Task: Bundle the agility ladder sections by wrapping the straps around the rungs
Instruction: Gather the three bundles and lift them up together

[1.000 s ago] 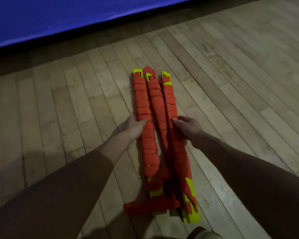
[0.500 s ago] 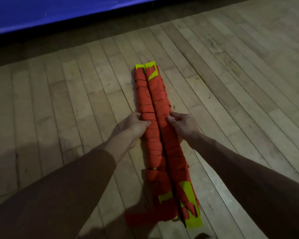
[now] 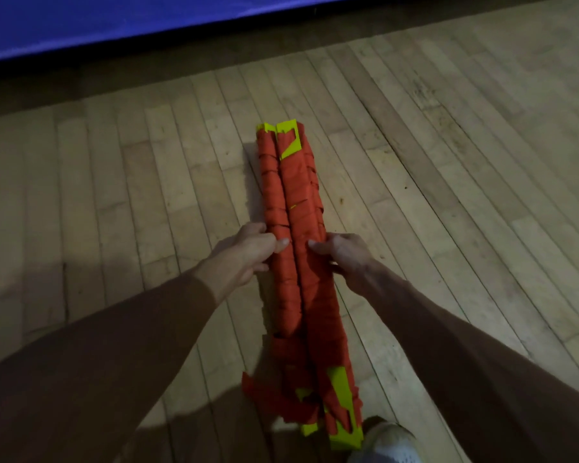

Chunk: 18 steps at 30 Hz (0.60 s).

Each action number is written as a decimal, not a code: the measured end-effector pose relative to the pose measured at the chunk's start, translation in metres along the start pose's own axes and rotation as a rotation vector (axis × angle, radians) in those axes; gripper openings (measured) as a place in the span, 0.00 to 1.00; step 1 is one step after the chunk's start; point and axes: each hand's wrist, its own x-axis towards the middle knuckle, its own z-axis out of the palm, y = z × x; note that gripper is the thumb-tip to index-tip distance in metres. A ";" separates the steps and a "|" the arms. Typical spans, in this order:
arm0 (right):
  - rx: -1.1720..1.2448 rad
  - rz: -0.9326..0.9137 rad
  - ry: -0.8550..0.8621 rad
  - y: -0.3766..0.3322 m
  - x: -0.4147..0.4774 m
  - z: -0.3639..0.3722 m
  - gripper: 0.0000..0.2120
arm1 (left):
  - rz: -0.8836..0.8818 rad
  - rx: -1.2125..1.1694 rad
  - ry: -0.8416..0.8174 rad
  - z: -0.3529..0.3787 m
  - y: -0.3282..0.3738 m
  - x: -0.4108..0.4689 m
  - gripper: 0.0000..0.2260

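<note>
Head view: wood floor (image 3: 448,228), blue mat (image 3: 114,21); left hand (image 3: 248,253), right hand (image 3: 343,253) grip ladder bundle (image 3: 301,195)

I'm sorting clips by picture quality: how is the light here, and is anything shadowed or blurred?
Head view: dim, brightest on the floor beside the ladder bundle; both forearms lie in shadow while the left hand and right hand are lit; loose strap ends look soft.

The floor (image 3: 448,195) consists of light wooden planks laid in staggered rows, with scuffs and small dark marks. A blue panel (image 3: 114,21) runs along the far edge, above a dark strip (image 3: 81,81). Lighting is dim: brighter at the centre, shadowed at the near edge.
</note>
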 end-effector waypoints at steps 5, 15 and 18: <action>-0.123 -0.172 -0.067 -0.044 -0.042 0.021 0.14 | 0.119 -0.021 -0.007 -0.047 0.022 -0.042 0.13; -0.270 -0.689 -0.097 -0.169 -0.224 0.113 0.29 | 0.606 -0.061 0.171 -0.185 0.108 -0.227 0.05; -0.314 -0.844 -0.119 -0.198 -0.287 0.148 0.29 | 0.709 -0.077 0.276 -0.234 0.118 -0.291 0.06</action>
